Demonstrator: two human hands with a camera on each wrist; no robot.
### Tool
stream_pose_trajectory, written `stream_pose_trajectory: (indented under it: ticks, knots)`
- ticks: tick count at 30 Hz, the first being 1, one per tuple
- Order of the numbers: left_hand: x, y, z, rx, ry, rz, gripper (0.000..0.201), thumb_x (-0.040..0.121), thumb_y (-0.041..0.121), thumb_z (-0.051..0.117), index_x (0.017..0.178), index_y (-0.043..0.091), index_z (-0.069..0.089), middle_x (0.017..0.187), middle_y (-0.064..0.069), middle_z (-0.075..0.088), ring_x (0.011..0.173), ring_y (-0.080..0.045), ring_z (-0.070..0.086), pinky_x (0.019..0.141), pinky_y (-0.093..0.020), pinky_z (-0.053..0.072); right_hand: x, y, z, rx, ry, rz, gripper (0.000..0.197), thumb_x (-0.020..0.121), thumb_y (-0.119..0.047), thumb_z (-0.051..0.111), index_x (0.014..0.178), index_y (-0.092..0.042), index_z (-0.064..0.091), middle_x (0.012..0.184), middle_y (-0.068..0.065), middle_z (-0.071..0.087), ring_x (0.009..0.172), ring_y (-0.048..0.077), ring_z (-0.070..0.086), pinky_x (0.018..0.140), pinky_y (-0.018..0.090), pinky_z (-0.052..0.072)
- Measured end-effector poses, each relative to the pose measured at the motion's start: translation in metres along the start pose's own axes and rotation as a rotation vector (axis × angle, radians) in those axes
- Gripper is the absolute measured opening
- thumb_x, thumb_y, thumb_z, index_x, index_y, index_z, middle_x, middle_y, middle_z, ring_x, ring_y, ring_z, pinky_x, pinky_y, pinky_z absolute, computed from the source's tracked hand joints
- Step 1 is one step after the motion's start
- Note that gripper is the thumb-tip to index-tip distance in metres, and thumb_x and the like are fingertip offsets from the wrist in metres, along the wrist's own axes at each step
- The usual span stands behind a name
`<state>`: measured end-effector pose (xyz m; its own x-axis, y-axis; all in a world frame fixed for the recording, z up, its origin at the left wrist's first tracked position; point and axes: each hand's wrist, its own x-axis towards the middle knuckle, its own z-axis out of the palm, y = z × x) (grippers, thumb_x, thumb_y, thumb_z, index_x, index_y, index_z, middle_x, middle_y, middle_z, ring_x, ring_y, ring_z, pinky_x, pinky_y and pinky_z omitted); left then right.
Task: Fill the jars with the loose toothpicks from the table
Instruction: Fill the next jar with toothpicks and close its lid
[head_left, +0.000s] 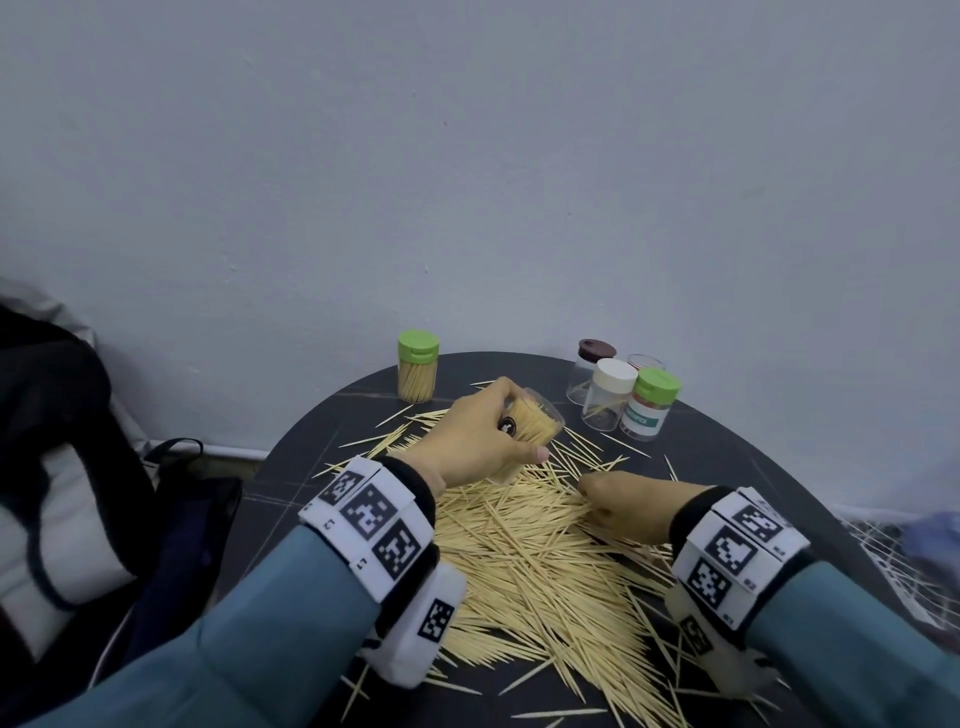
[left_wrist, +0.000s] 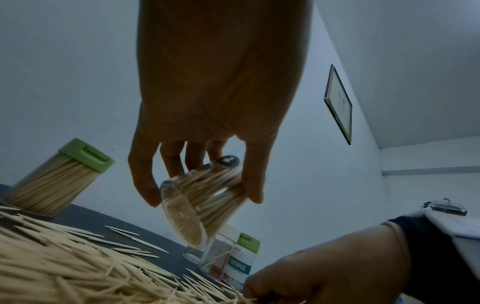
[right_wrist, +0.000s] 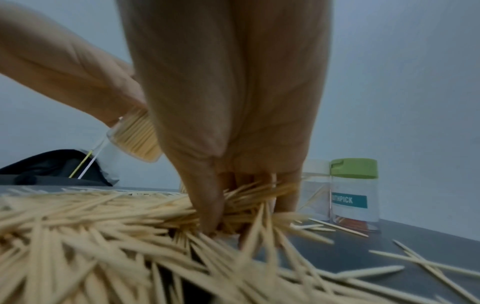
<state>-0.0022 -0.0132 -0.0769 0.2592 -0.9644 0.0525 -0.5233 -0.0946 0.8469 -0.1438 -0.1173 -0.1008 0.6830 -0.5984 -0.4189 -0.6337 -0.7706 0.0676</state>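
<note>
Your left hand (head_left: 470, 434) has its grip wrapped around a clear jar (head_left: 535, 423) packed with toothpicks, held tilted above the surface (head_left: 727, 452) with its open mouth toward you and its base pointing away; the left wrist view shows your fingers (left_wrist: 145, 176) curled over one side and the thumb on the other. Your right hand (head_left: 631, 506) is down in the pile (head_left: 524, 551), its grip closed on a bunch of toothpicks (right_wrist: 249, 197) pinched between thumb and fingers; that view is blurred, so how many you have cannot be told. The loose toothpicks lie in a thick heap across the middle of the dark round surface, mostly between and in front of your wrists, with strays scattered toward the far edge and the right. At the far left stands a full jar with a green lid (head_left: 417, 368), upright and apart from the pile. At the far right a cluster of jars stands close together: a brown-lidded one (head_left: 592, 370) at the back, a white-lidded one (head_left: 609, 394) with a few toothpicks inside, a green-lidded one (head_left: 651, 406) with a "TOOTHPICK" label, and another mostly hidden behind them. A dark bag (head_left: 67, 467) sits off the surface to your left.
</note>
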Motion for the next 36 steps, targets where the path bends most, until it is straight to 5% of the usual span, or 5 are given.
stream_pose_trajectory:
  ticks: [8,12,16,23,36]
  knots:
    - [0.000,0.001,0.001,0.020,-0.006,-0.004,0.046,0.081,0.022,0.073,0.119,0.013,0.047,0.113,-0.002,0.060,0.097,-0.015,0.055,0.082,-0.026,0.043,-0.025,0.001,-0.012,0.030,-0.099,0.084,0.031,0.100,-0.006,0.031,0.128,0.003,0.040,0.129,0.017,0.050,0.094,0.020,0.046,0.085,0.028,0.041]
    - [-0.001,0.001,0.002,0.021,-0.011,-0.005,0.045,0.081,0.022,0.073,0.116,0.014,0.047,0.114,-0.004,0.061,0.098,-0.015,0.055,0.085,-0.027,0.044,-0.039,0.003,-0.004,-0.110,-0.072,0.018,0.024,0.100,-0.008,0.032,0.115,-0.007,0.050,0.099,0.007,0.048,0.072,0.015,0.038,0.070,0.024,0.031]
    - [-0.002,0.002,0.003,0.016,-0.021,-0.005,0.045,0.082,0.021,0.072,0.118,0.014,0.047,0.110,-0.001,0.061,0.095,-0.013,0.056,0.080,-0.023,0.043,-0.037,0.007,-0.011,0.121,-0.130,0.001,0.022,0.099,-0.005,0.029,0.100,0.004,0.049,0.083,0.006,0.042,0.070,0.014,0.035,0.063,0.017,0.040]
    - [-0.004,0.003,0.002,0.005,-0.027,-0.020,0.050,0.081,0.021,0.072,0.124,0.017,0.047,0.109,0.001,0.060,0.099,-0.015,0.058,0.085,-0.027,0.046,-0.037,0.009,-0.012,0.418,-0.196,0.047,0.029,0.101,-0.010,0.030,0.078,-0.021,0.045,0.072,-0.005,0.040,0.059,0.004,0.034,0.044,0.006,0.031]
    - [-0.003,0.000,0.003,-0.012,-0.040,-0.019,0.043,0.084,0.020,0.070,0.120,0.018,0.047,0.105,0.001,0.062,0.098,-0.017,0.059,0.092,-0.035,0.049,-0.026,0.020,-0.010,1.000,-0.106,0.012,0.019,0.101,-0.012,0.035,0.092,-0.010,0.052,0.062,-0.004,0.044,0.045,0.001,0.040,0.046,0.013,0.032]
